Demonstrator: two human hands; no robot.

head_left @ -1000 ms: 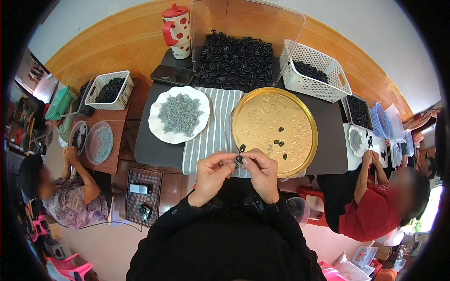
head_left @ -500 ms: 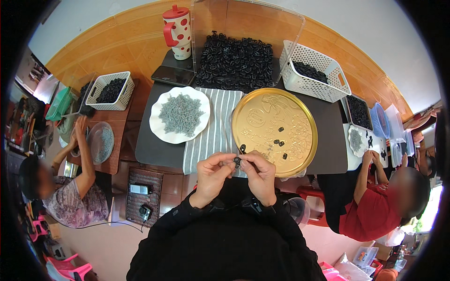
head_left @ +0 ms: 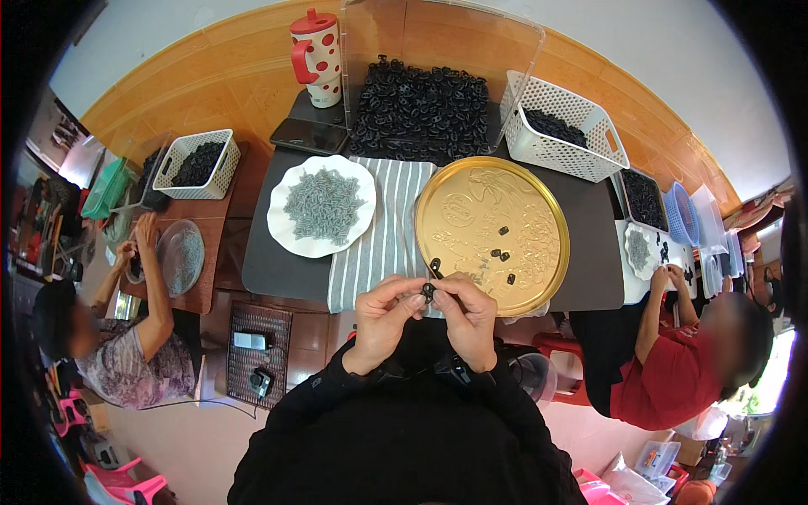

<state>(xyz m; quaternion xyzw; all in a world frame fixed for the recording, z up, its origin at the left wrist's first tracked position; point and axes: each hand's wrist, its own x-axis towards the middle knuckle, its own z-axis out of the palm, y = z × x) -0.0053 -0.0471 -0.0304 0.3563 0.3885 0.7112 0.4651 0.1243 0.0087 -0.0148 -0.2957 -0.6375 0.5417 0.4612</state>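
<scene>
Between the fingertips of my left hand (head_left: pixel 380 324) and my right hand (head_left: pixel 468 321) is a small black plastic part (head_left: pixel 427 293). Both hands pinch it, just in front of the table edge. Beyond them lies a round gold tray (head_left: pixel 459 206) with several loose black parts (head_left: pixel 497 253) on it; one more black part (head_left: pixel 435 264) is at its near left rim. A white scalloped plate (head_left: pixel 282 229) to the left holds a heap of small grey pieces (head_left: pixel 324 204) that look like screws. Under the plate and tray runs a striped cloth (head_left: pixel 347 282).
A clear bin's pile of black parts (head_left: pixel 421 109) stands at the back, beside a white basket (head_left: pixel 581 164) of similar parts. A dotted tumbler (head_left: pixel 324 63) and a phone (head_left: pixel 310 135) sit back left. Co-workers in a patterned top (head_left: pixel 139 362) and red shirt (head_left: pixel 661 374) sit either side.
My hands stay nearly in place, and the black part appears slightly turned between my fingertips. The left co-worker's hands have moved apart.
</scene>
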